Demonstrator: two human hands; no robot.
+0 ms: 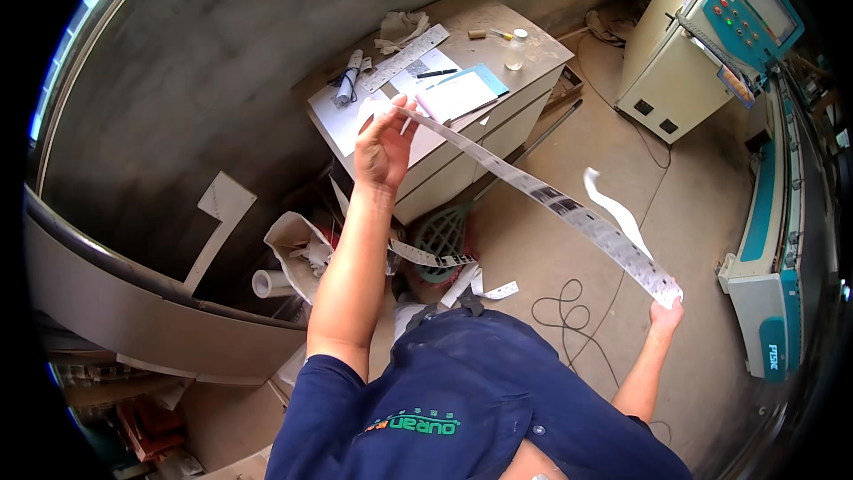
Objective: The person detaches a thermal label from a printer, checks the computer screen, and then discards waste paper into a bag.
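A long printed strip of paper labels (548,196) is stretched in the air between my two hands. My left hand (382,151), raised in front of the desk, pinches its upper end between thumb and fingers. Lower down on the right, my right hand (666,313) grips the other end. From there a loose white tail (613,206) curls up and back. Another piece of printed strip (426,255) hangs below my left forearm toward the floor; whether it joins the held one is hidden.
The desk (533,58) carries a notepad (464,93), pen (437,73), ruler (404,58) and small bottle (515,52). A bag of scraps (298,249) and green basket (442,236) stand below. A cable (569,320) crosses the floor; at right stand a control cabinet (680,62) and machine (755,280).
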